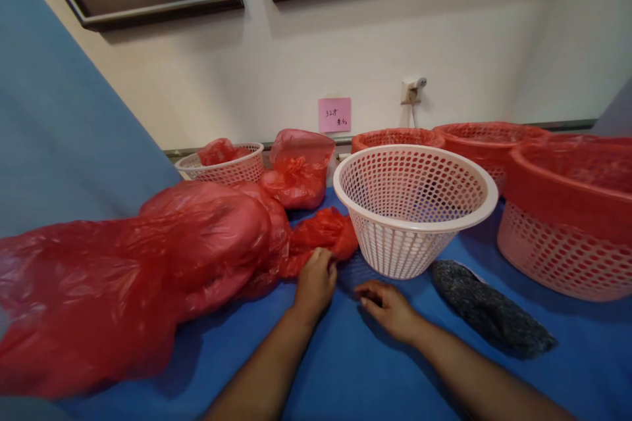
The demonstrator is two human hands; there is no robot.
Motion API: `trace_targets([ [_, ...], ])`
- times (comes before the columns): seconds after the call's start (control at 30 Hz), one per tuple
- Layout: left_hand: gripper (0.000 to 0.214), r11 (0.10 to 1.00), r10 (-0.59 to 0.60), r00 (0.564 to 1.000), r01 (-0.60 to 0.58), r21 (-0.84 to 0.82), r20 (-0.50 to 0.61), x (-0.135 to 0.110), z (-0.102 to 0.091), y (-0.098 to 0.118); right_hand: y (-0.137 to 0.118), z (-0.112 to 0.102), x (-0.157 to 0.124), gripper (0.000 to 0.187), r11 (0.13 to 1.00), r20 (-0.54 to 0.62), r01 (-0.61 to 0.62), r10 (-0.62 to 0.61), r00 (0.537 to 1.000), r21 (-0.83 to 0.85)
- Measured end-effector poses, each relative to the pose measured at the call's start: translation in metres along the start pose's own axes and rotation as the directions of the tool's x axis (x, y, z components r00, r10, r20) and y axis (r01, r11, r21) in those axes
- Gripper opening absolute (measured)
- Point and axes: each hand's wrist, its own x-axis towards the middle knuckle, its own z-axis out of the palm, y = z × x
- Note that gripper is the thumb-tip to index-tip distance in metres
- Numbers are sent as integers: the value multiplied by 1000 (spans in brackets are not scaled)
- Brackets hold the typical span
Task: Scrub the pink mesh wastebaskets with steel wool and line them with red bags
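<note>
My left hand is closed on the edge of a red plastic bag lying on the blue table cover. My right hand rests on the cover just right of it, fingers curled and pointing left, nothing visible in it. An empty white perforated basket stands tilted just behind both hands. A large billowed red plastic bag sprawls to the left.
Baskets lined with red bags stand at the right and back. A small white basket with a red bag is at the back left. A dark grey pad lies right of my right hand. The wall bears a pink note.
</note>
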Motion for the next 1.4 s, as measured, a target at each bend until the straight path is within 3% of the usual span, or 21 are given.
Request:
trace_targets([
  [0.13,27,989,87,992,-75,-126,94,-13,12,16,1,-4,0,46,996,-46,-23,27,999,87],
  [0.23,31,959,116,973,-57,-278,197,-26,16,26,2,-6,6,60,972,-115,-100,127,985,213],
  [0.33,29,907,169,918,-3,-421,359,-43,12,39,4,-4,13,62,958,-238,-118,183,954,263],
  [0.43,24,891,275,852,-53,-450,446,-58,2,47,6,4,18,55,963,-277,-72,146,950,260],
  [0.47,23,886,302,848,-82,-456,436,-61,-2,47,8,7,19,51,963,-278,-60,135,951,264],
  [0.53,22,889,286,904,-128,-439,317,-62,-12,41,11,11,19,42,959,-289,-47,130,948,279],
  [0.6,25,928,176,981,-138,-347,80,-56,-21,28,14,12,19,35,953,-289,-39,130,948,302],
  [0.67,28,974,68,989,-94,-204,-131,-44,-28,11,14,11,18,35,947,-278,-33,127,952,320],
  [0.77,64,990,-35,993,18,-139,-117,-27,-32,-10,6,7,14,45,939,-243,-28,118,963,343],
  [0.8,65,987,-63,995,50,-155,-81,-22,-32,-14,2,6,13,49,933,-227,-28,117,967,360],
  [0.9,30,969,-124,991,108,-223,-55,-11,-31,-22,-9,4,7,59,903,-183,-37,126,975,428],
  [1.0,14,948,-199,965,146,-281,-171,6,-36,-28,-15,1,2,63,886,-194,-52,158,968,461],
  [1.17,28,898,-360,838,192,-395,-411,45,-54,-40,-11,-4,1,65,874,-225,-103,234,946,474],
  [1.23,28,902,-365,815,190,-387,-449,58,-60,-39,-11,-5,1,62,858,-216,-116,254,943,501],
  [1.3,22,926,-327,828,185,-328,-456,67,-62,-35,-14,-4,0,57,852,-208,-121,259,943,509],
  [1.4,15,966,-233,891,167,-197,-389,75,-55,-28,-22,-4,-4,55,829,-148,-151,270,951,538],
])
